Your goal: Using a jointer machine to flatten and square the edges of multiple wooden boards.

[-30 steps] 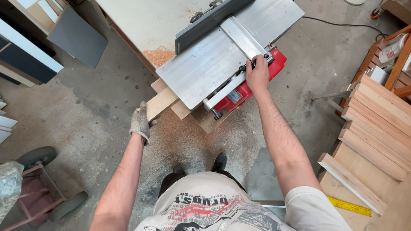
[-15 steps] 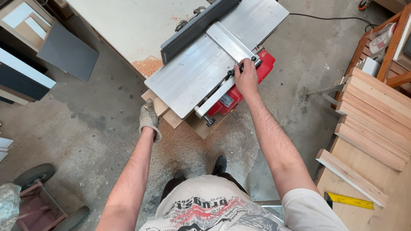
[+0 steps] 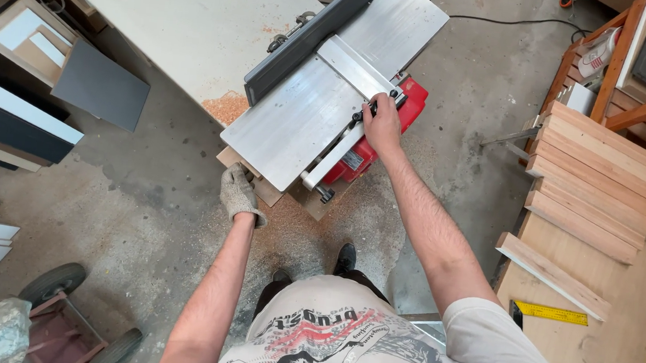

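Observation:
A benchtop jointer [image 3: 305, 119] with silver metal tables, a dark fence [image 3: 311, 35] and a red body [image 3: 388, 133] stands low in front of me. My bare right hand [image 3: 381, 121] grips a black knob on the jointer's right side, beside the red body. My left hand [image 3: 240, 193], in a grey work glove, is curled under the near corner of the silver table, touching a piece of cardboard [image 3: 261, 188] beneath the machine.
A large pale board [image 3: 175, 16] with sawdust lies behind the jointer. Wooden planks [image 3: 615, 174] are stacked at right with a yellow ruler [image 3: 555, 313]. Panels lean at left [image 3: 20, 119]. A wheeled cart [image 3: 58, 322] sits lower left. Sawdust covers the concrete floor.
My view has shifted so the jointer sits slightly higher and nearer. My right hand stays on the knob, and my gloved left hand has stayed near the table's corner.

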